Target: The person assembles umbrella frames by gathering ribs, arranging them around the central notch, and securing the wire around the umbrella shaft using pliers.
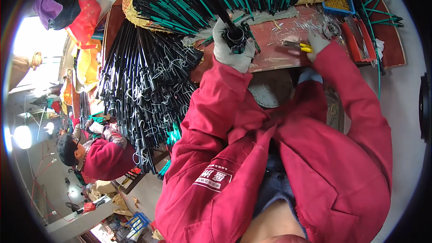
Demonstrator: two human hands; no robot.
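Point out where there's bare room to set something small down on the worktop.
The red worktop looks barest near its front edge, between the left hand and the pliers. Wire scraps clutter farther back; green-and-black rods crowd the rear, black rods the left, a blue bin and red tray the right.

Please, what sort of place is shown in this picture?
It looks like a small assembly workshop: a large pile of black rods, yellow-handled pliers in the right hand, and a co-worker nearby.
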